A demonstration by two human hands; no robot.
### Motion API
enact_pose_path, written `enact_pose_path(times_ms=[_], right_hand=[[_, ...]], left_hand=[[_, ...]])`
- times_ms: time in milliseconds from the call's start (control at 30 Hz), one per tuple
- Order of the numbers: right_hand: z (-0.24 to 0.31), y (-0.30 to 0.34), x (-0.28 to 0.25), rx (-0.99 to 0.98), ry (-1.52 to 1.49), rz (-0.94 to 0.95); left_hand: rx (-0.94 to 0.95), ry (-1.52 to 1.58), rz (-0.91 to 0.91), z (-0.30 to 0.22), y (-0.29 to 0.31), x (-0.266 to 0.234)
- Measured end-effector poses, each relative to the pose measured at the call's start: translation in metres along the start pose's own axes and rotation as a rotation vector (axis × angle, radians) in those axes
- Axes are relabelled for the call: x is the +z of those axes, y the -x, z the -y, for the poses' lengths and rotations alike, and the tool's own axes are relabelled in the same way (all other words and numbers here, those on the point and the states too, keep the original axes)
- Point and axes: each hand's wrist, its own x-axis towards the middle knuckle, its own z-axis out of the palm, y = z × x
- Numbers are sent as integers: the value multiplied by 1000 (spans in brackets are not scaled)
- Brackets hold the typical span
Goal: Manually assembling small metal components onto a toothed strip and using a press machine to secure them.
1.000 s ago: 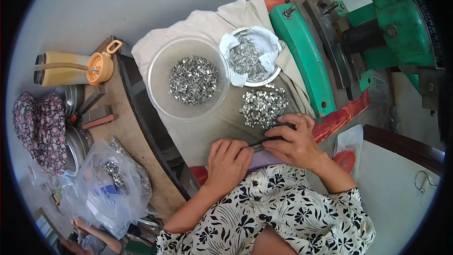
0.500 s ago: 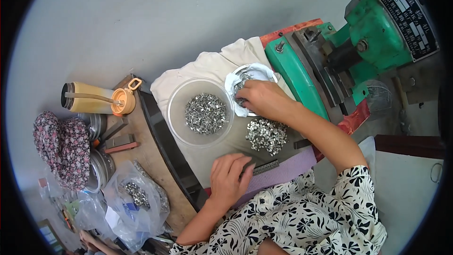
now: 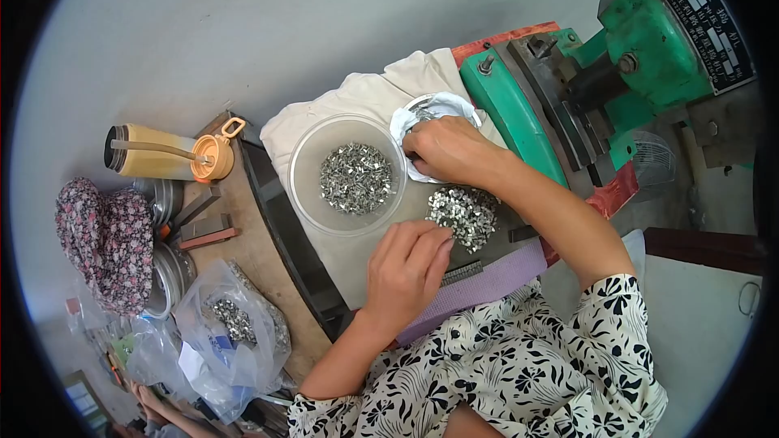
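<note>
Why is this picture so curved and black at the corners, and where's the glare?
Head view: the fisheye lens bends straight edges, as along the wooden table, and leaves black corners; same head view: bright glints on the heaped metal pieces, shade under the right hand.

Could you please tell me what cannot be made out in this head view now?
In the head view:
Whether the right hand grips anything at the lined bowl: hidden by the hand itself.
Whether the left hand pinches a piece: too small at its fingertips.
The press's top: cut off by the upper edge.
</note>
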Motion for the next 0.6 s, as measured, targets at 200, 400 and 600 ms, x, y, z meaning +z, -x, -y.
enact_pose_path(times_ms=[200,400,600], right_hand=[[-7,7,-2,47,-193,18],[-17,28,-14,345,-827,-79],[-8,38,-30,653,-1266,-132]], left_hand=[[32,11,19,3,-13,4],[-1,-130,-66,9,-43,-2],[-28,-178,-50,18,-75,20]])
